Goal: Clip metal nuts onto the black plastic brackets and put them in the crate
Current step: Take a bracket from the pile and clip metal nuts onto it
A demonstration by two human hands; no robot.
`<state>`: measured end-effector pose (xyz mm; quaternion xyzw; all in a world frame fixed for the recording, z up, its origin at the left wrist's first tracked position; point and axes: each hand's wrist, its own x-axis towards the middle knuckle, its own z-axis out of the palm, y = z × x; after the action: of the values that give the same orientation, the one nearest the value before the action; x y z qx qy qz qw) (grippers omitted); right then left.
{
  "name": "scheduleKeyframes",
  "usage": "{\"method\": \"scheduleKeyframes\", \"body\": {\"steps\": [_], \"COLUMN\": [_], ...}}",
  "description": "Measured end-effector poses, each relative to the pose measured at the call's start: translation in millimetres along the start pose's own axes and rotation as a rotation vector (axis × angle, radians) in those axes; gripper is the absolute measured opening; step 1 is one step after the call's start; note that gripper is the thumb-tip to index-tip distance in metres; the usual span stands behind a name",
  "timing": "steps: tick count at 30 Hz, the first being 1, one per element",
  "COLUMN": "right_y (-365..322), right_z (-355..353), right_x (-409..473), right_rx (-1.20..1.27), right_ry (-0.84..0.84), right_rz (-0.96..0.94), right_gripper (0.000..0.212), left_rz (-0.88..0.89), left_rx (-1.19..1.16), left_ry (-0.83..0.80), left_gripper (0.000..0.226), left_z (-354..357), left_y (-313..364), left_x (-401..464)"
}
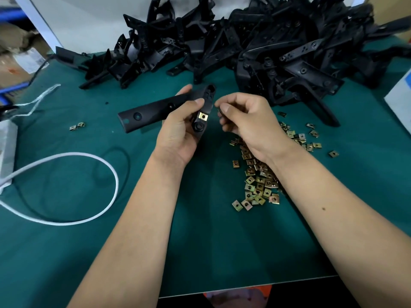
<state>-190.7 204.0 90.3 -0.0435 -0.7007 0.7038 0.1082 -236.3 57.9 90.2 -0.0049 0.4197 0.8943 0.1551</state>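
Note:
My left hand [178, 134] grips a black plastic bracket [151, 113] above the green mat, its long arm pointing left. One brass-coloured metal nut [203, 116] sits clipped on the bracket's short leg near my palm. My right hand [246, 121] is just right of the bracket, thumb and forefinger pinched on a small metal nut [220, 111] that is mostly hidden by the fingers. A loose heap of metal nuts [260, 176] lies on the mat under my right wrist. No crate is in view.
A big pile of black brackets [266, 45] fills the back of the green mat [200, 241]. A white cable [93, 205] loops at the left beside a white box [6, 150]. Two stray nuts [77, 126] lie at the left. A pale box [400, 98] stands at the right edge.

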Motion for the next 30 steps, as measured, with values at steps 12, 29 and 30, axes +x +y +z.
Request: {"method": "scheduleKeyframes", "body": {"steps": [12,29,30], "right_y": [-1,-6,-6], "right_z": [-1,-17,-16], "right_x": [1,3,3], "right_rx": [0.198,0.258,0.279], "right_ry": [0.054,-0.022,-0.023], "right_rz": [0.039,0.147,0.159], "right_gripper": [0.011,0.042,0.042], "left_rz": [-0.040,-0.176,-0.180], "left_rx": [0.050,0.191,0.186], "left_ry": [-0.018,-0.042,-0.042], "left_gripper": [0.036,0.034,0.034], "left_z": [2,3,4], "left_y": [1,8,8], "left_x": [0,-4,-4]}}
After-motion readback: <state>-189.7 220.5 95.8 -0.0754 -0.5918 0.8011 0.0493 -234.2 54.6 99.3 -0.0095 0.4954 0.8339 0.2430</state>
